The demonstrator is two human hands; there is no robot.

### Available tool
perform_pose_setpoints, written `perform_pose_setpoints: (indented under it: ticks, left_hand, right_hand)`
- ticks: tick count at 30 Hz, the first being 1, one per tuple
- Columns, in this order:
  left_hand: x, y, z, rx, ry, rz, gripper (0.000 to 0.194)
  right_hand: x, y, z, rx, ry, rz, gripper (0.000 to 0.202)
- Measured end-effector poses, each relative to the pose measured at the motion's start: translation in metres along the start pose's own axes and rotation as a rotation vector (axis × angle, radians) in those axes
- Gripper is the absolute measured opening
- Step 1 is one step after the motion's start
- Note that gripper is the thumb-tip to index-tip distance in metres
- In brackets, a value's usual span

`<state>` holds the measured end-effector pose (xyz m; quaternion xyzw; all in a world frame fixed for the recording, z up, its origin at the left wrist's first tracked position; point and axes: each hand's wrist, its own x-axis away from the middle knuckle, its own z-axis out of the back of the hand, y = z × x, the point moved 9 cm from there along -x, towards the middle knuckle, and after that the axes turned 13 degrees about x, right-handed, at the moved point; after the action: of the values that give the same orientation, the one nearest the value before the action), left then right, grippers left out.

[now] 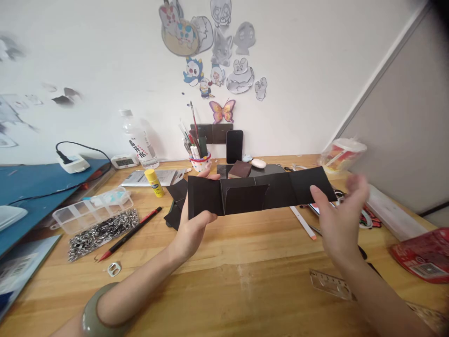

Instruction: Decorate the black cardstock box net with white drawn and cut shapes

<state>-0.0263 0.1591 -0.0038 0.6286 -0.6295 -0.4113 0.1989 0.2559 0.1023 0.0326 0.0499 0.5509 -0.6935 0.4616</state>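
Note:
A long black folded paper strip [277, 191] with several creased panels is held up above the wooden table. My left hand [192, 229] grips its left end, thumb in front and fingers behind. At the right end, the thumb of my right hand [338, 220] touches the last panel, while its other fingers are spread away from the strip, slightly blurred. A smaller black flap stands against the front of the strip near its middle-left. Behind my left hand lie more black paper pieces [175, 191].
A glue stick [153, 182], a red and black pencil [131, 233] and a box of metal rings [101, 229] are on the left. Behind stand a pen cup [200, 161] and a phone [235, 146]. A clear ruler [329, 284] and red pouch [424, 255] lie right.

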Motion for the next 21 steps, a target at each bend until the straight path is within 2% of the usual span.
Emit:
perform_pose_setpoints:
  ticks: [2,3,5,6,9,11,13,16,19,21]
  left_hand:
    - [0.001,0.006,-0.002,-0.071,-0.062,-0.084,0.068]
    - [0.003,0.008,-0.005,-0.114,-0.097,-0.119,0.067]
    - [0.006,0.011,-0.013,-0.199,-0.175,-0.163,0.065]
    - [0.008,0.012,-0.017,-0.233,-0.211,-0.177,0.064]
    - [0.012,0.013,-0.026,-0.228,-0.278,-0.189,0.061]
    - [0.012,0.012,-0.025,-0.166,-0.263,-0.180,0.063]
    - [0.011,0.009,-0.022,-0.107,-0.220,-0.157,0.067]
    - [0.010,0.002,-0.020,-0.013,-0.170,-0.057,0.071]
    - [0.013,-0.004,-0.024,0.105,-0.152,0.069,0.073]
    - [0.014,-0.005,-0.027,0.173,-0.147,0.114,0.074]
  right_hand:
    - [0.012,-0.039,0.009,0.237,0.105,0.345,0.062]
    - [0.023,-0.056,0.004,0.296,0.072,0.512,0.053]
    - [0.046,-0.079,-0.012,0.273,-0.121,0.750,0.039]
    - [0.056,-0.085,-0.018,0.228,-0.220,0.810,0.036]
    - [0.071,-0.092,-0.023,0.003,-0.452,0.815,0.032]
    - [0.076,-0.092,-0.023,-0.173,-0.583,0.763,0.030]
    - [0.078,-0.090,-0.026,-0.232,-0.665,0.700,0.027]
    - [0.076,-0.088,-0.028,-0.110,-0.583,0.693,0.020]
    - [0.078,-0.094,-0.026,-0.001,-0.436,0.810,0.031]
    - [0.080,-0.095,-0.027,0.066,-0.385,0.871,0.043]
